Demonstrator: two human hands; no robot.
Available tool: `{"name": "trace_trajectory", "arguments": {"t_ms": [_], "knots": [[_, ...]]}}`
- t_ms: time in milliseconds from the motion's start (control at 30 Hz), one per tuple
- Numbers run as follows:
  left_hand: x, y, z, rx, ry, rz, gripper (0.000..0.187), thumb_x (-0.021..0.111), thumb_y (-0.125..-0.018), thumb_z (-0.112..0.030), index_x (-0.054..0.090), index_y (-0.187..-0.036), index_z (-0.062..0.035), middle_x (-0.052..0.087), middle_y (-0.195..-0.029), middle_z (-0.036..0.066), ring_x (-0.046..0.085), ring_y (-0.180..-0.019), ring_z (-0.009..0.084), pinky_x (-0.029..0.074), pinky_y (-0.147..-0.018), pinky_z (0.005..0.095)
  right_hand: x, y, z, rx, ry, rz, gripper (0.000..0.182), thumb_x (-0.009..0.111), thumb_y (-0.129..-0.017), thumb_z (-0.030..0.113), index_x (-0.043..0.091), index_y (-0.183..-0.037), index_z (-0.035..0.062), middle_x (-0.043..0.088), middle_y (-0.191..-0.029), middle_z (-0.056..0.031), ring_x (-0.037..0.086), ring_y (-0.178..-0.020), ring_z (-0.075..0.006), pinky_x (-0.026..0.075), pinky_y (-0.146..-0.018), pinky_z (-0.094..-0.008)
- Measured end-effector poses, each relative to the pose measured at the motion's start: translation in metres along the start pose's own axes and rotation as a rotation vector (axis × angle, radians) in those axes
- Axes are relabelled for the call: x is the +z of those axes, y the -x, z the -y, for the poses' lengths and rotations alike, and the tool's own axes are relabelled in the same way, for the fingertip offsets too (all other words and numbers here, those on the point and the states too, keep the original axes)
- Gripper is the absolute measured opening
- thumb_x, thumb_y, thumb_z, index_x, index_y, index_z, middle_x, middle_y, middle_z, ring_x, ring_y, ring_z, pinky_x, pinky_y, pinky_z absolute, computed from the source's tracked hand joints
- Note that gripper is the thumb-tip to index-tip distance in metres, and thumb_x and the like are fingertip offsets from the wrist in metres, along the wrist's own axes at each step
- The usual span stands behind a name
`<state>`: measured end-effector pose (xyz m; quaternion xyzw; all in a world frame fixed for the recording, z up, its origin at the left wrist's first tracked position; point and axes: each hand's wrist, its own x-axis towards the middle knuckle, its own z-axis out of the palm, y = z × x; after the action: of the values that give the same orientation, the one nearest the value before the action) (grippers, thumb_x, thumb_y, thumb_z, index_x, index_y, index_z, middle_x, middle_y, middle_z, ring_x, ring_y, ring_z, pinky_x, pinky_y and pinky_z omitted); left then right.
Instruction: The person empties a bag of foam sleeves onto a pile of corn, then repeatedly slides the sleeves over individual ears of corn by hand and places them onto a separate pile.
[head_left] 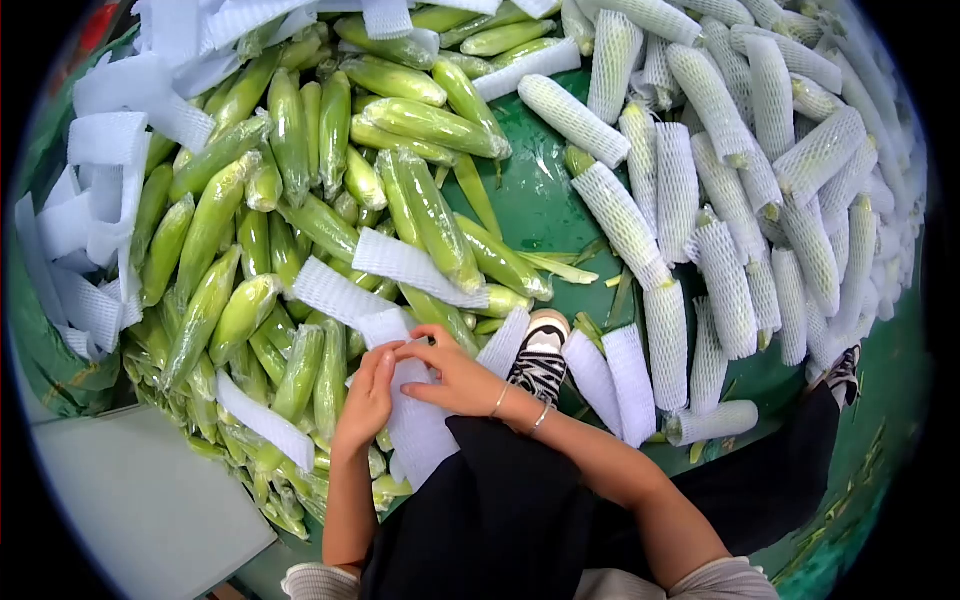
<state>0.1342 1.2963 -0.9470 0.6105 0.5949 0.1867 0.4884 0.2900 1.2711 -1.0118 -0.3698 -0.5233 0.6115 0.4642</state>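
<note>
Just above my lap is a white foam net sleeve [423, 440], flat and pale. My left hand [368, 400] has its fingers bent together at the sleeve's upper left edge. From the right, my right hand [448, 378] grips the same sleeve, its fingertips meeting those of the left. Exactly where the fingers pinch is partly hidden. Beyond both hands lies a heap of green ears of corn [420, 215] in clear plastic film. Another loose foam net sleeve [335, 292] rests on the corn just past my fingers.
Corn ears in foam net sleeves [725, 200] are piled at right. More loose sleeves [110, 200] lie at far left. A green sheet [545, 195] covers the floor, with husk scraps on it. My shoe [541, 360] stands between the piles; a grey panel [150, 500] sits lower left.
</note>
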Motion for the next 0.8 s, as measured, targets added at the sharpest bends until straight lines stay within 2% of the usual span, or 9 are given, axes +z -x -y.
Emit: {"name": "trace_trajectory", "arguments": {"t_ms": [133, 233, 333, 400, 433, 567, 633, 700, 800], "knots": [[0.002, 0.007, -0.002, -0.056, -0.525, 0.058, 0.035, 0.041, -0.096, -0.026, 0.063, -0.094, 0.0022, 0.059, -0.081, 0.023, 0.05, -0.081, 0.0374, 0.04, -0.075, 0.043, 0.003, 0.007, -0.007, -0.078, 0.218, -0.079, 0.021, 0.067, -0.077, 0.009, 0.056, -0.094, 0.0052, 0.044, -0.111, -0.0145, 0.049, -0.095, -0.0269, 0.042, -0.082, -0.0313], [-0.006, 0.017, 0.021, -0.072, -0.509, -0.033, 0.034, 0.045, -0.094, -0.026, 0.065, -0.093, 0.0019, 0.058, -0.098, 0.026, 0.053, -0.088, 0.0393, 0.041, -0.078, 0.0439, -0.012, 0.009, 0.003, -0.208, 0.156, -0.09, 0.015, 0.065, -0.079, 0.009, 0.053, -0.086, 0.0035, 0.05, -0.098, -0.0102, 0.051, -0.089, -0.023, 0.043, -0.081, -0.0315], [-0.045, 0.042, 0.079, -0.073, -0.692, 0.127, 0.028, 0.052, -0.09, -0.024, 0.065, -0.097, 0.0004, 0.056, -0.107, 0.025, 0.053, -0.098, 0.0389, 0.042, -0.086, 0.0414, -0.075, 0.02, 0.026, -0.145, -0.008, -0.576, 0.01, 0.059, -0.086, 0.008, 0.05, -0.087, 0.0046, 0.052, -0.082, -0.0021, 0.052, -0.077, -0.0117, 0.045, -0.072, -0.0267], [-0.039, 0.049, 0.01, -0.057, -0.884, 0.192, 0.026, 0.055, -0.087, -0.021, 0.064, -0.101, -0.0003, 0.055, -0.108, 0.024, 0.051, -0.103, 0.0387, 0.042, -0.089, 0.0408, -0.137, 0.035, 0.017, 0.024, -0.152, -0.775, 0.007, 0.057, -0.088, 0.009, 0.05, -0.09, 0.0066, 0.051, -0.083, 0.0017, 0.05, -0.079, -0.0061, 0.042, -0.073, -0.0221], [-0.032, 0.047, -0.031, -0.039, -1.071, 0.261, 0.027, 0.059, -0.085, -0.018, 0.062, -0.105, -0.001, 0.055, -0.109, 0.023, 0.05, -0.107, 0.0385, 0.041, -0.092, 0.0402, -0.159, 0.037, 0.007, -0.129, -0.547, -0.798, 0.009, 0.057, -0.088, 0.008, 0.05, -0.091, 0.0069, 0.052, -0.082, 0.0022, 0.05, -0.078, -0.0055, 0.043, -0.073, -0.0228], [0.03, -0.03, -0.107, 0.51, -0.57, -0.332, 0.03, 0.061, -0.082, -0.013, 0.059, -0.11, 0.0005, 0.053, -0.114, 0.022, 0.048, -0.11, 0.0363, 0.038, -0.095, 0.0384, -0.177, 0.032, -0.001, -0.166, -0.93, -0.531, 0.006, 0.051, -0.089, 0.009, 0.05, -0.095, 0.0063, 0.057, -0.088, -0.0028, 0.056, -0.084, -0.013, 0.045, -0.082, -0.0302], [0.085, -0.093, -0.067, 0.342, -0.242, -0.045, 0.032, 0.053, -0.091, -0.023, 0.058, -0.109, 0.0026, 0.056, -0.109, 0.018, 0.053, -0.104, 0.0295, 0.039, -0.092, 0.0369, -0.148, 0.016, 0.028, 0.03, -1.118, -0.678, 0.007, 0.05, -0.089, 0.011, 0.05, -0.093, 0.0047, 0.058, -0.088, -0.0037, 0.058, -0.084, -0.013, 0.047, -0.077, -0.0287], [0.129, -0.113, -0.045, -0.133, 0.363, 0.39, 0.044, 0.051, -0.093, -0.033, 0.058, -0.111, 0.0063, 0.064, -0.096, 0.011, 0.058, -0.086, 0.0183, 0.045, -0.08, 0.0308, -0.159, 0.016, -0.04, 0.005, -0.901, -0.397, 0.008, 0.052, -0.089, 0.013, 0.049, -0.091, 0.0061, 0.058, -0.086, -0.0024, 0.057, -0.077, -0.0106, 0.048, -0.068, -0.0237], [0.161, -0.121, -0.007, -0.247, 0.586, 0.285, 0.031, 0.054, -0.093, -0.027, 0.059, -0.101, 0.002, 0.062, -0.095, 0.007, 0.058, -0.087, 0.0153, 0.045, -0.08, 0.0288, -0.158, 0.017, -0.048, 0.017, -0.862, -0.482, 0.007, 0.051, -0.091, 0.016, 0.049, -0.088, 0.01, 0.058, -0.084, -0.0005, 0.056, -0.073, -0.0074, 0.047, -0.066, -0.0218]]}}
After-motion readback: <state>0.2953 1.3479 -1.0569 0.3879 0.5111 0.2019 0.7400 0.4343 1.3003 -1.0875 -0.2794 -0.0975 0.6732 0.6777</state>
